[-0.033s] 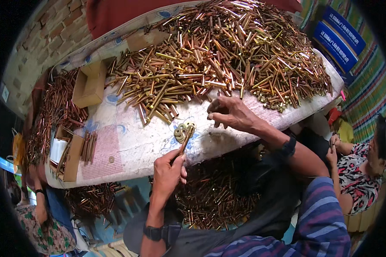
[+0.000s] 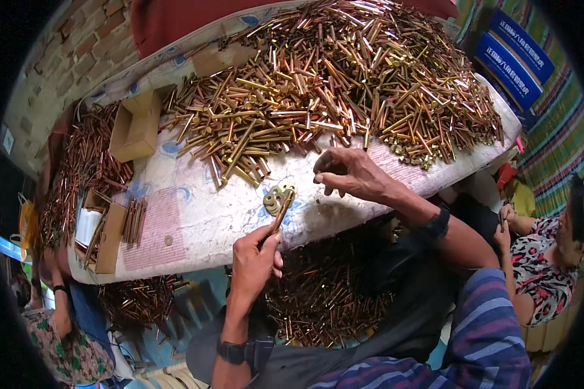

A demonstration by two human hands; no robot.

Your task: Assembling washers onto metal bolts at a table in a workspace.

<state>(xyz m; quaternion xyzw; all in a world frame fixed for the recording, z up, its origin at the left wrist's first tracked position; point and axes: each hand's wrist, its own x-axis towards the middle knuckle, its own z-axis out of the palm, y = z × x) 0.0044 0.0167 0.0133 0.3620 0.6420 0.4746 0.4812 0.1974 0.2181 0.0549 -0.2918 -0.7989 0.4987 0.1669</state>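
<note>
Nothing has shifted from the earlier picture: both hands sit where they were, so the work is paused in mid-hold rather than moving on.

The left hand (image 2: 253, 259) has its grip clamped on a thin brass rod (image 2: 280, 217). The rod slants away from the near edge of the counter (image 2: 201, 220), and its far end meets a small cluster of brass nuts (image 2: 274, 198) lying on the cloth cover. The right hand (image 2: 350, 174) hovers just right of that cluster, at the near fringe of the big pile of brass and copper bolts (image 2: 344, 84). Its fingers are drawn together, but whether anything small sits between them I cannot tell.

An open brown cardboard box (image 2: 135, 126) stands at the left end of the pile. Nearer on the left is a flat cardboard tray (image 2: 104, 236) with a white sheet in it, and a short bundle of rods lies beside it. At the far right, two blue rectangular packages (image 2: 512, 55) with white print lean by a green striped cloth. More rods lie heaped below the counter (image 2: 318, 298). On the right, another person's hand (image 2: 506, 214) works close to a patterned top.
</note>
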